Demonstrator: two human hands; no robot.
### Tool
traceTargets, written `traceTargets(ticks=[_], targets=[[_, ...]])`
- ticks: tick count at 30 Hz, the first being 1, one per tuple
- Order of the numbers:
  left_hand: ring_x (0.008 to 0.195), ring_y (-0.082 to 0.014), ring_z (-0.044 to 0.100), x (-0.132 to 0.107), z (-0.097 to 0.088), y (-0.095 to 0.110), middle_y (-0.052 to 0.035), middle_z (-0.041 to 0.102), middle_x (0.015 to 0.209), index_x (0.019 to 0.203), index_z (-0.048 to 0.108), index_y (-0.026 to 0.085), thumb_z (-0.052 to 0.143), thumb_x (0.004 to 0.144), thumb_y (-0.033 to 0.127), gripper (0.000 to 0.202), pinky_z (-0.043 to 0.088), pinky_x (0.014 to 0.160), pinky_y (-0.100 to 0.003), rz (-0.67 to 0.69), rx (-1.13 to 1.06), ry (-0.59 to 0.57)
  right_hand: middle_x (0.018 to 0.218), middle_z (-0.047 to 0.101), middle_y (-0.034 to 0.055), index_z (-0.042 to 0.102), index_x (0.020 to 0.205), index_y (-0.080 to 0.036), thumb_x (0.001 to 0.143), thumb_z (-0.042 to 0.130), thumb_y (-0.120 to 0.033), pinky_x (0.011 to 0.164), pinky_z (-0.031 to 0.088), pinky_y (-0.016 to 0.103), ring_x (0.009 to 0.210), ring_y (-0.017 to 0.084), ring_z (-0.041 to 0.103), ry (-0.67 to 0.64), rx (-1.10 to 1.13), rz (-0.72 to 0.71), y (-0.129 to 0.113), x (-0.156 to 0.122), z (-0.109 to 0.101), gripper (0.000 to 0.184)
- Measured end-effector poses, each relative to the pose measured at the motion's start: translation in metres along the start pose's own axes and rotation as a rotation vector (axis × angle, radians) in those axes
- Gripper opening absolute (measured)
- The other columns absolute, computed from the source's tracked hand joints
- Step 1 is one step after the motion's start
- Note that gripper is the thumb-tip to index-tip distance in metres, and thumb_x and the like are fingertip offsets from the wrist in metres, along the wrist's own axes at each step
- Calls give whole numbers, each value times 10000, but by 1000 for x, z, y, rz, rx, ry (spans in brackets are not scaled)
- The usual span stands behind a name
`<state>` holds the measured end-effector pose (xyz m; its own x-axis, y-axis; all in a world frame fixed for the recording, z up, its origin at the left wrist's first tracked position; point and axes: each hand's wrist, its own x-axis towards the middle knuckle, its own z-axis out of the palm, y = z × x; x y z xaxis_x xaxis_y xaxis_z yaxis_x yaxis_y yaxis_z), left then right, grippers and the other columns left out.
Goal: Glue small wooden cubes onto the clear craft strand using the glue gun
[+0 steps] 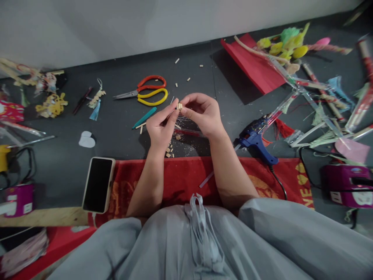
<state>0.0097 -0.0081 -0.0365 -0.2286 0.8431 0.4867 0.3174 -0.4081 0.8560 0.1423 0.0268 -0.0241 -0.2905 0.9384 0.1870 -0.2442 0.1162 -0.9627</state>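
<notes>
Both my hands meet over the dark table, pinching one small pale piece made of short stick bits (179, 107). My left hand (162, 123) closes on its left side with thumb and fingertips. From the right, my right hand (204, 112) grips the same piece between thumb and forefinger. Fingers cover part of it. Beside my left hand lie a teal pen-like tool (145, 118) and scissors (145, 91) with one red and one yellow handle. Several cut stick bits (169, 150) and crumbs are scattered below my hands.
A blue glue gun (256, 142) lies at right, its cord crossing a red towel (186, 179). A phone (99, 184) rests at left. Red paper (253, 64), plastic-wrapped sticks and tassels crowd the right. A small tasselled ornament (96, 100) and purple boxes (346, 184) are also around.
</notes>
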Motion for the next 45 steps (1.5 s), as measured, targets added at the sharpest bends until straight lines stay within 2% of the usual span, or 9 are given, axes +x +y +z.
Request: traceTargets(ticks=[3,6,10,13,18,24,32,40,45], targets=[[594,-110,639,-1,1,0,8,720,726,1005,731,280,617,820,420,258,499,542,-246,-44,-33,-5,835,635,-9,579,852,-196,662,752,-503,756,547,261,767,88,621,-1,-23,-11,-1,0,0,400],[480,-79,565,-1,3,0,25,672,621,970,740,276,634,807,418,240,430,461,-225,-59,-41,12,823,622,-12,555,828,-200,660,747,-522,750,542,258,755,85,612,-2,-48,-22,-2,-1,1,412],[399,-35,477,1,3,2,27,695,664,933,744,277,664,790,392,201,375,406,-200,-72,-57,27,819,613,-12,540,836,-208,654,751,-529,737,536,255,738,83,598,1,-49,-43,-3,-1,1,425],[396,-30,472,2,2,2,16,718,721,902,745,273,674,781,392,184,377,399,-196,-69,-51,32,818,610,-11,534,842,-215,660,740,-543,741,538,264,735,88,595,5,-59,-62,-4,-1,1,428],[423,-50,514,1,2,2,16,713,707,893,742,273,674,781,390,175,395,421,-212,-46,-4,42,835,608,-7,545,865,-218,672,716,-571,768,544,277,762,95,600,3,-95,-67,-3,-1,1,437],[471,-70,561,1,3,1,9,729,734,869,737,270,679,776,391,163,425,450,-225,-41,18,72,880,622,7,596,909,-212,699,718,-513,801,549,292,811,107,616,5,-102,-71,0,-2,-1,387],[416,-46,509,1,3,1,8,745,759,875,748,276,683,774,384,161,394,415,-212,-40,-34,75,870,645,5,639,854,-199,701,729,-466,800,546,300,816,110,627,20,-87,-89,1,-1,-1,321],[424,-63,501,1,1,5,35,605,534,966,745,271,621,814,441,260,401,440,-218,-129,-83,-26,778,635,-10,629,777,-190,676,754,-465,705,517,257,722,85,589,52,-115,-111,0,1,-1,318],[414,-27,449,3,2,7,60,531,501,926,738,214,709,716,478,339,375,429,-173,-279,-174,-53,746,629,-10,637,748,-180,695,747,-430,660,501,239,683,76,576,88,-138,-183,1,1,3,278]])
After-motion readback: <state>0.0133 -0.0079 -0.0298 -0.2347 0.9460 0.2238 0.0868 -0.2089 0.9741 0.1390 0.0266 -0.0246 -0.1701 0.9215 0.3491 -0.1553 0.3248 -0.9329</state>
